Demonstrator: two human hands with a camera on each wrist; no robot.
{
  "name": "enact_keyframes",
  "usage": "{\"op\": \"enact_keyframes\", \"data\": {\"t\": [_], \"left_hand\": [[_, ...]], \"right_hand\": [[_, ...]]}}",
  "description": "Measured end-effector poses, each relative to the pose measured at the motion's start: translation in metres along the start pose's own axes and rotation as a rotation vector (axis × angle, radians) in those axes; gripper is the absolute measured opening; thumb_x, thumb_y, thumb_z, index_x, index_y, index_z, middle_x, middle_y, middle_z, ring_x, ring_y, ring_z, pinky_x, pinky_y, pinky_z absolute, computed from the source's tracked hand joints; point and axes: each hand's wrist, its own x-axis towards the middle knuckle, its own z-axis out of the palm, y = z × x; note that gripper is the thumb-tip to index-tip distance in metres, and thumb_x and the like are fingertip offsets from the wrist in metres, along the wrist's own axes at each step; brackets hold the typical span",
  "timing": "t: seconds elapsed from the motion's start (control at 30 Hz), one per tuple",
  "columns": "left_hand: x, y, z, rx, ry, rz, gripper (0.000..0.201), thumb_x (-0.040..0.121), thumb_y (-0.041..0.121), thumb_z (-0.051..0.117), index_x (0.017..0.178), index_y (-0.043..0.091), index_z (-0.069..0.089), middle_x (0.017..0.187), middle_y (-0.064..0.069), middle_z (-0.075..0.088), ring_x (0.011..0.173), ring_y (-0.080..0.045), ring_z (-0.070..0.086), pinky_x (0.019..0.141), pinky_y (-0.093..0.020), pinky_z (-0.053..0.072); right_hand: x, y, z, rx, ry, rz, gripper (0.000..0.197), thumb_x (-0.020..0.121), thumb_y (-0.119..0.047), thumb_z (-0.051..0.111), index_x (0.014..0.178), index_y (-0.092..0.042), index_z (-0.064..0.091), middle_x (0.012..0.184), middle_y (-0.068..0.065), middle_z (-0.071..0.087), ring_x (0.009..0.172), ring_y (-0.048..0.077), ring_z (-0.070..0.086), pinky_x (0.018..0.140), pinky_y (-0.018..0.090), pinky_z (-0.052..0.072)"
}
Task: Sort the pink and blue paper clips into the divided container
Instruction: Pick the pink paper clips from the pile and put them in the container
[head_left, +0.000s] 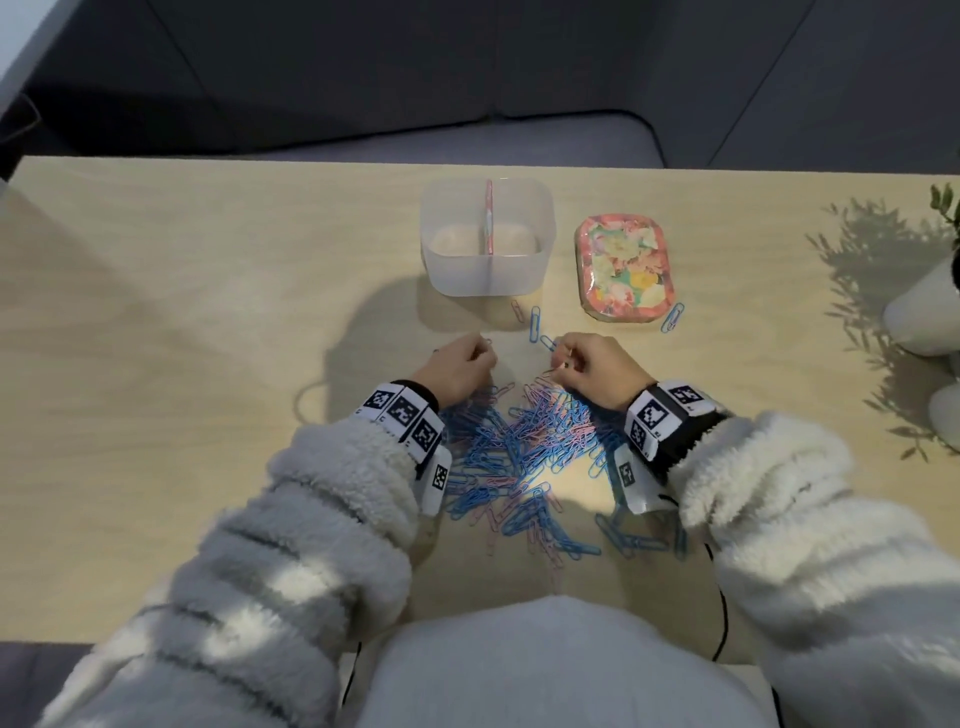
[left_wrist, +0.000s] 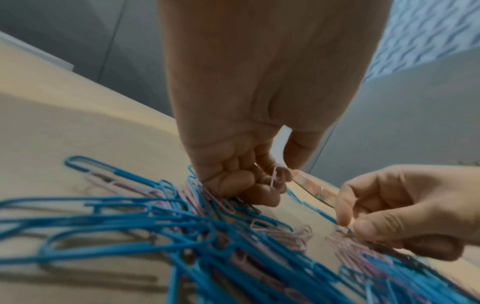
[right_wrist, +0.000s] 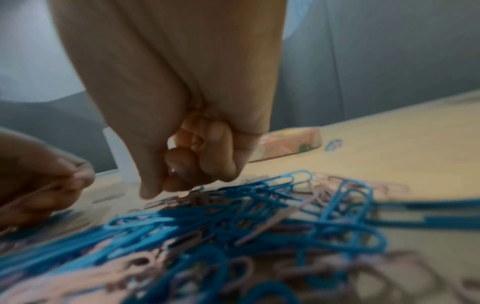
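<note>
Pale wood is the surface of the table (head_left: 156, 312), with a grey sofa behind its far edge. Near the middle of the table, the left hand (head_left: 457, 364) is seen with fingers curled, and pink paper clips (left_wrist: 274, 178) are held inside them. The right hand (head_left: 592, 369) is also curled, its thumb and forefinger pinching at a clip on the far side of the heap; which colour is taken cannot be told. Under both wrists, toward the near edge, the mixed pile of pink and blue clips (head_left: 524, 457) is spread. The divided container (head_left: 487, 280) stands straight ahead of the hands, toward the far edge, and both halves look empty. Its divider (head_left: 489, 218) runs from near to far, so one compartment lies before each hand, at about equal reach. A floral lid (head_left: 623, 270) lies just right of it, and a few blue clips (head_left: 535, 325) lie between hands and container.
</note>
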Motion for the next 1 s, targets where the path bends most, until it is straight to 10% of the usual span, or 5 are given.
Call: {"op": "enact_keyframes", "data": {"t": [0.27,0.57,0.7,0.87,1.0], "left_hand": [[-0.007,0.010,0.017,0.519,-0.002,0.195,0.016,0.084,0.016,0.061,0.096,0.006,0.060,0.105,-0.013,0.060,0.100,-0.030,0.055,0.084,-0.038,0.042],[-0.022,0.007,0.011,0.355,0.133,0.216,0.010,0.086,0.011,0.057,0.093,0.004,0.059,0.098,-0.015,0.065,0.094,-0.030,0.058,0.074,-0.032,0.037],[-0.028,0.006,-0.011,0.324,0.193,0.218,0.011,0.085,0.013,0.061,0.092,0.005,0.061,0.095,-0.013,0.068,0.089,-0.028,0.060,0.076,-0.033,0.047],[-0.018,0.021,-0.061,0.337,0.344,0.222,0.008,0.083,0.017,0.064,0.087,0.010,0.064,0.086,-0.009,0.071,0.080,-0.023,0.063,0.075,-0.032,0.049],[0.010,0.044,-0.092,0.382,0.480,0.276,0.009,0.081,0.017,0.065,0.085,0.009,0.066,0.087,-0.010,0.071,0.084,-0.026,0.063,0.078,-0.033,0.050]], "right_hand": [[0.002,-0.003,0.006,-0.309,-0.119,-0.021,0.010,0.086,-0.015,0.057,0.089,-0.007,0.062,0.098,0.014,0.066,0.094,0.031,0.059,0.079,0.038,0.046],[0.046,-0.098,-0.052,0.072,-0.018,-0.024,0.031,0.090,-0.014,0.049,0.059,-0.014,0.043,0.055,0.003,0.044,0.045,0.015,0.039,0.039,0.020,0.035],[0.085,-0.143,-0.056,0.072,0.151,-0.117,0.019,0.084,-0.008,0.048,0.065,-0.011,0.046,0.072,0.012,0.053,0.063,0.025,0.051,0.059,0.031,0.045],[0.106,-0.149,-0.046,-0.021,0.084,-0.067,0.031,0.090,-0.002,0.037,0.113,-0.006,0.057,0.125,0.017,0.055,0.112,0.032,0.054,0.091,0.037,0.047],[0.092,-0.135,-0.056,0.195,0.241,-0.097,0.033,0.086,0.001,0.036,0.109,-0.001,0.061,0.101,0.012,0.061,0.091,0.027,0.058,0.093,0.040,0.049]]}}
